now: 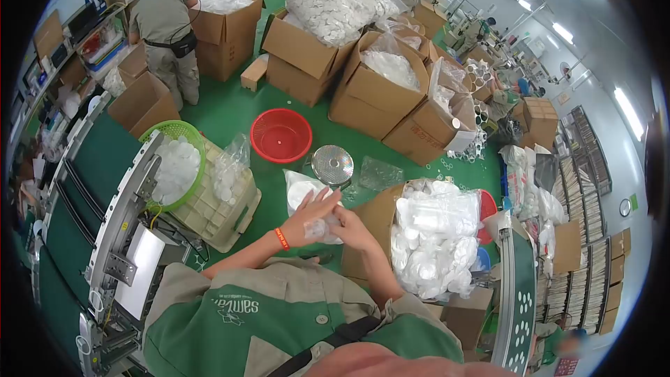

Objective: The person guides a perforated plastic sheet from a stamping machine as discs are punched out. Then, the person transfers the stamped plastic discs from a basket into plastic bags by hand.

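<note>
Both my hands are together in front of my chest, around a clear plastic bag [296,185] with a white round piece in it. My left hand [307,218], with an orange band on the wrist, lies across the bag with its fingers closed on the plastic. My right hand [354,230] meets it from the right, fingers bent at the bag's lower edge. Just beyond the hands is a round perforated metal plate [332,165]. An empty-looking clear bag [380,174] lies to its right on the green floor.
A red basket [281,135] stands ahead. To the left, a green basket [176,167] of white discs rests on a pale crate [234,223], beside a conveyor [118,230]. At right stands a carton of bagged discs [433,237]. Large cartons [380,91] and a person [167,28] are farther off.
</note>
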